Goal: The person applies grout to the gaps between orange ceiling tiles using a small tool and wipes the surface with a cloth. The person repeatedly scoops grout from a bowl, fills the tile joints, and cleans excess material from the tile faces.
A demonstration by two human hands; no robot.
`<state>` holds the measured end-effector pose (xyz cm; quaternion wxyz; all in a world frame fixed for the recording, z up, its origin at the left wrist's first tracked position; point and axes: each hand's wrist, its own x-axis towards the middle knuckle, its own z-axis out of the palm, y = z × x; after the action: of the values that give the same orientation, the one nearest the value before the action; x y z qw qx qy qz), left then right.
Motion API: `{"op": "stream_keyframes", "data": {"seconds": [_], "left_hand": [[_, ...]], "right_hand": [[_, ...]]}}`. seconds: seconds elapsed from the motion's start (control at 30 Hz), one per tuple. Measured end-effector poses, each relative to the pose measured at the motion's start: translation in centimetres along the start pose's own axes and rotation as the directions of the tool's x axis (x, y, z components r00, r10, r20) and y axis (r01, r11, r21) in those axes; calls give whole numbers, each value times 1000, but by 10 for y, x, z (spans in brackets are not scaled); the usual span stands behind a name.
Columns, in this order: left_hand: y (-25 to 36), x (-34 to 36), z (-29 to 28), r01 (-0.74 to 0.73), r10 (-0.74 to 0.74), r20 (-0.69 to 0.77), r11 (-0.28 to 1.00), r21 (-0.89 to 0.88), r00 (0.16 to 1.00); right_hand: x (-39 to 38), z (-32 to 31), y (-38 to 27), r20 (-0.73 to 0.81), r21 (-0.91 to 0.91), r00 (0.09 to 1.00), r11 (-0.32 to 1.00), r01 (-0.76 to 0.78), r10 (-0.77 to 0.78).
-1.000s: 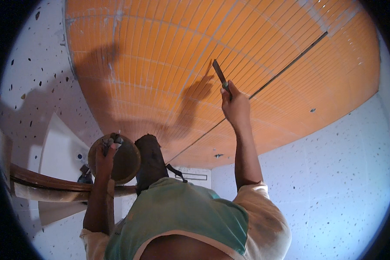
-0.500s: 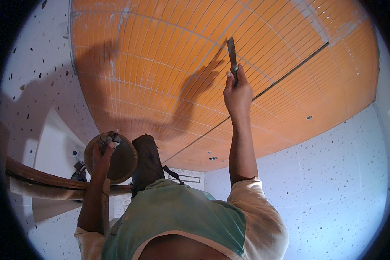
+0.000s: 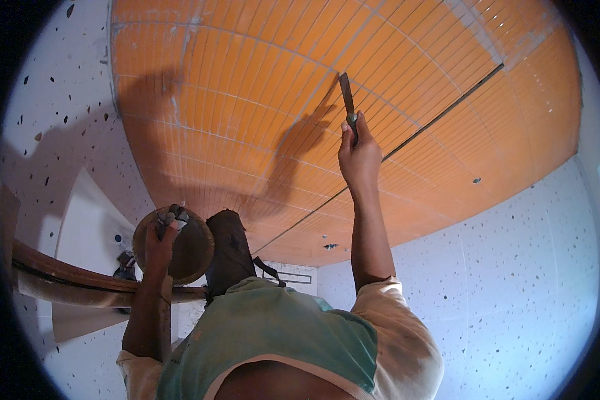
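Note:
My right hand is closed around the handle of a narrow putty knife. Its blade points up, with the tip at or close to the orange tiled wall, near where pale joint lines cross. Lower on the left, my left hand grips a grey, paste-like lump between thumb and fingers. Behind that hand is a round brown bucket or bowl; whether the hand touches it I cannot tell.
A thick brown curved rim runs across the lower left. Speckled white walls flank the orange one. A dark slit crosses the tiles diagonally, and small fittings sit in holes. My shadow falls on the tiles.
My right hand and the putty knife have moved slightly down and to the left along the tiles. My left hand keeps its hold on the grey lump, nearly still.

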<state>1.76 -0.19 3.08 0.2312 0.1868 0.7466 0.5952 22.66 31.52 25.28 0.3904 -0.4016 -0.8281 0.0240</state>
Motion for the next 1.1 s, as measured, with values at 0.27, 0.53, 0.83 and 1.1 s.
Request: {"op": "stream_keyframes", "data": {"seconds": [0.27,0.53,0.83,1.1], "left_hand": [[-24,8,0,-19,21,36,999,-30,999],[-39,15,1,-3,3,-16,1000,14,1000],[-30,10,-2,-21,24,70,999,-35,997],[-53,16,3,-19,19,1,996,-83,1000]], "right_hand": [[-19,9,9,151,-62,988,998,-20,30],[-9,-8,-2,86,142,991,983,-115,103],[18,5,-31,14,134,999,990,33,-35],[18,16,-40,-28,17,994,994,107,-107]]}}
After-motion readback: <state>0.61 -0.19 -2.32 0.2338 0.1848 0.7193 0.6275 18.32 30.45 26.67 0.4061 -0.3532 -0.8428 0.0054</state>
